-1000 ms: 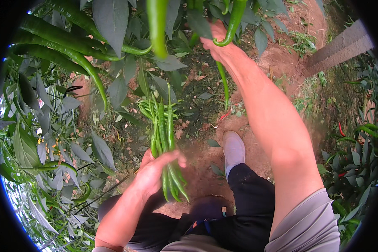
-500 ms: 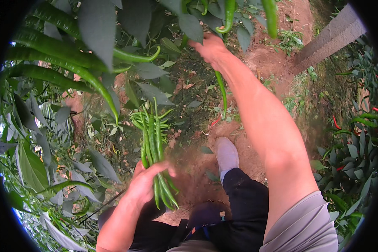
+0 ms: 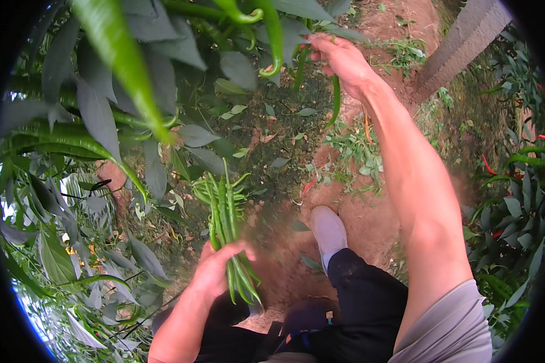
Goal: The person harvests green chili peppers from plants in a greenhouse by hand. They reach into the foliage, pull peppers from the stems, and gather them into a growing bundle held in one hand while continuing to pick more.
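Observation:
A bunch of long green chili peppers (image 3: 226, 212) is gripped in my left hand (image 3: 214, 270), low in front of my body. The fingers wrap round its middle, with pepper ends sticking out above and below. My right hand (image 3: 344, 60) is stretched forward to the plant's hanging stems at the upper middle, its fingers bent together. From under that hand a slim green chili pepper (image 3: 336, 101) dangles, its upper end hidden by the palm. Beside the fingertips hangs another green pepper (image 3: 300, 69), and a curved pepper (image 3: 275, 42) hangs a little to the left.
Leafy pepper plants (image 3: 97, 121) crowd the left, with a large blurred pepper (image 3: 118, 60) close by. A grey post (image 3: 460, 48) leans at the upper right. More plants with red and green peppers (image 3: 515, 199) line the right. My shoe (image 3: 329, 230) stands on reddish soil.
My right hand has shifted slightly right and up, the dangling pepper with it. My left hand and its bunch have moved slightly right and down. The plants sit differently in view.

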Demonstrator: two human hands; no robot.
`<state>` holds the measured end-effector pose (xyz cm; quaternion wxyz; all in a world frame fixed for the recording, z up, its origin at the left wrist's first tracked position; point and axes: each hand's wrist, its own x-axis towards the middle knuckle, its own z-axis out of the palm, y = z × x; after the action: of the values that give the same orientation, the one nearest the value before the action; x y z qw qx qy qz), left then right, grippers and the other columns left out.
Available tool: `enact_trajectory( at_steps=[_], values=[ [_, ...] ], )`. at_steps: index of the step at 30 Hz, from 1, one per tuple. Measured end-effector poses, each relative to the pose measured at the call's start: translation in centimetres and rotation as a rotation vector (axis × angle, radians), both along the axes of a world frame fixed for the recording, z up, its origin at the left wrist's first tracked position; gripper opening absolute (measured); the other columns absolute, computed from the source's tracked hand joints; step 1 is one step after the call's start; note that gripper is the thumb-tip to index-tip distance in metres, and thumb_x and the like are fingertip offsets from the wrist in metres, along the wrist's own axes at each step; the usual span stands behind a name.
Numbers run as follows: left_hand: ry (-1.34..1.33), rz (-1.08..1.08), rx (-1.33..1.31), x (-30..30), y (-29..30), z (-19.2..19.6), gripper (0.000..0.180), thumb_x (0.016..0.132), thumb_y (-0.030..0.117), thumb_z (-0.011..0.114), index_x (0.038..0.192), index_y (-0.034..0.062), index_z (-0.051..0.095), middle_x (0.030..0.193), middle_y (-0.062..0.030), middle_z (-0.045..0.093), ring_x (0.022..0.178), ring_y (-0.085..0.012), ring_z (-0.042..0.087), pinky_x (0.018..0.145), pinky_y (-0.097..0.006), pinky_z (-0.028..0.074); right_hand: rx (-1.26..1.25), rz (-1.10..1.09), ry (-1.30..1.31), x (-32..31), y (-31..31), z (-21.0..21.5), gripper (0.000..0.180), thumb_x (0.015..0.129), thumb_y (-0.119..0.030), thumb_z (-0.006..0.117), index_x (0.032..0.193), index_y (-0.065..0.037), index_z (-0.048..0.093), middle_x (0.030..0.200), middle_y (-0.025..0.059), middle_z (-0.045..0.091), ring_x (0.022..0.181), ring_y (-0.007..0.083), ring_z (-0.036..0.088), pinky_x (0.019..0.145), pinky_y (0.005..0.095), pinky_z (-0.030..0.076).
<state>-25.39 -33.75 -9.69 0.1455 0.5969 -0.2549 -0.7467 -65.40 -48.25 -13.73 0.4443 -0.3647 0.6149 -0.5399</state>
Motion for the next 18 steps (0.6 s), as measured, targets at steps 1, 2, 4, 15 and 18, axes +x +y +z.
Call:
enact_trajectory(
  at_steps=[1,2,4,15,18],
  values=[
    [0.001,-0.013,-0.006,-0.1,0.0,0.0,0.029,0.092,0.016,0.072,0.114,0.0039,0.058,0.084,-0.0121,0.070,0.077,-0.0230,0.069,0.060,-0.036,0.055,0.003,0.027,-0.052,-0.3,0.8,0.3,0.034,0.106,-0.040,0.054,0.116,-0.010,0.066,0.114,-0.0009,0.064,0.101,0.0125,0.051,0.085,0.0349,0.039],
    [0.016,-0.028,-0.020,-0.3,-0.1,0.1,0.028,0.092,0.015,0.072,0.114,0.0040,0.059,0.084,-0.0119,0.069,0.077,-0.0229,0.069,0.060,-0.036,0.055,-0.016,0.068,-0.096,-0.6,1.5,0.7,0.033,0.107,-0.041,0.053,0.114,-0.011,0.066,0.112,-0.0016,0.064,0.101,0.0123,0.051,0.086,0.0345,0.038],
    [0.021,-0.084,-0.079,-0.7,0.0,0.6,0.030,0.091,0.015,0.075,0.114,0.0041,0.059,0.086,-0.0102,0.070,0.081,-0.0221,0.070,0.062,-0.035,0.055,0.038,0.086,-0.090,-1.0,2.5,1.7,0.035,0.107,-0.041,0.050,0.114,-0.012,0.068,0.107,-0.0015,0.066,0.100,0.0120,0.052,0.086,0.0326,0.036],
    [-0.065,-0.277,-0.690,-11.1,-2.1,7.4,0.029,0.098,0.024,0.073,0.112,0.0000,0.064,0.101,-0.0078,0.069,0.101,-0.0194,0.065,0.092,-0.037,0.053,-0.062,0.042,-0.316,3.1,7.2,6.0,0.030,0.110,-0.030,0.048,0.105,-0.007,0.067,0.074,-0.0033,0.062,0.064,0.0097,0.054,0.056,0.0249,0.036],
    [-0.193,-0.297,-0.831,-14.7,-4.9,8.1,0.036,0.101,0.027,0.070,0.122,-0.0022,0.066,0.112,-0.0122,0.072,0.102,-0.0187,0.065,0.093,-0.036,0.053,-0.163,0.007,-0.455,4.7,8.4,7.0,0.026,0.108,-0.025,0.051,0.108,-0.004,0.067,0.074,-0.0006,0.062,0.065,0.0105,0.055,0.060,0.0251,0.042]
  ],
)
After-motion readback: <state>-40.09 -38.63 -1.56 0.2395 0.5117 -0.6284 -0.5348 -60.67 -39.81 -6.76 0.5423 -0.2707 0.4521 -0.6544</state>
